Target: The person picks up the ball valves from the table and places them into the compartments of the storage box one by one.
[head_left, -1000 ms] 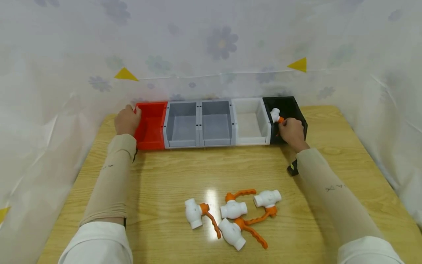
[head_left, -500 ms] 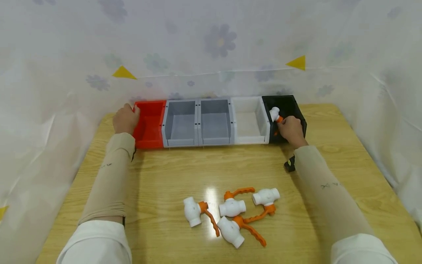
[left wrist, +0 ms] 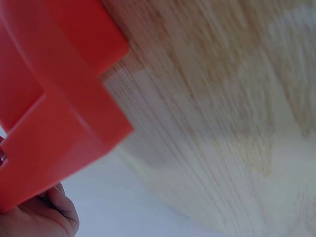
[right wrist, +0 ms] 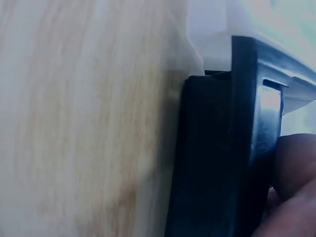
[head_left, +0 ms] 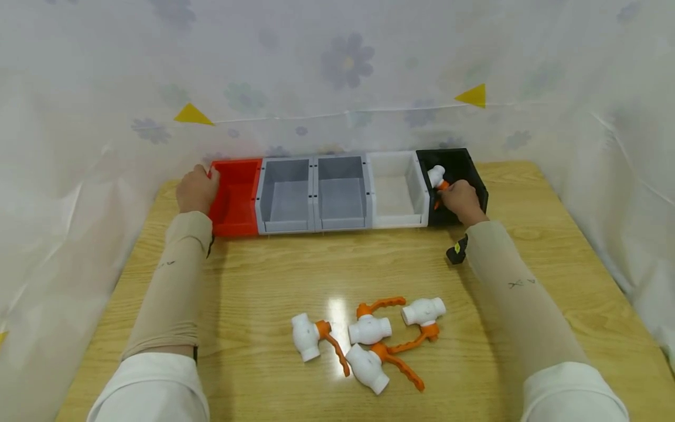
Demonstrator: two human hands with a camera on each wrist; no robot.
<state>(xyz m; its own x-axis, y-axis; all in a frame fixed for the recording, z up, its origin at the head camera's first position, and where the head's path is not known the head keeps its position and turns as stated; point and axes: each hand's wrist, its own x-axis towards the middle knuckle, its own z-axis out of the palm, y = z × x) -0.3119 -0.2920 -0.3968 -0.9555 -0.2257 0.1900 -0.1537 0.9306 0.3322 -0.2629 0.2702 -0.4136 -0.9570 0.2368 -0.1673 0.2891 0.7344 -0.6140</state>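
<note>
My left hand point(head_left: 197, 189) grips the outer left rim of the red bin point(head_left: 234, 229); in the left wrist view its curled fingers point(left wrist: 61, 205) show beneath the red plastic. At the other end of the row, my right hand point(head_left: 462, 200) reaches over the front of the black bin point(head_left: 477, 181). It pinches a white ball valve point(head_left: 436, 176) by its orange handle, with the white body leaning at the bin's left wall. More orange shows below, inside the bin. The right wrist view has the black bin's wall point(right wrist: 207, 158) hiding the valve, with fingers point(right wrist: 296, 163) beside the rim.
Between the red and black bins stand two grey bins point(head_left: 287, 205) and a white bin point(head_left: 396, 196). Several white ball valves point(head_left: 370, 330) with orange handles lie on the wooden table point(head_left: 316, 264) nearer me. A flowered sheet point(head_left: 295, 58) hangs behind the row.
My right hand has shifted slightly farther into the black bin with the valve. My left hand stays on the red bin. The whole head view has drifted a little.
</note>
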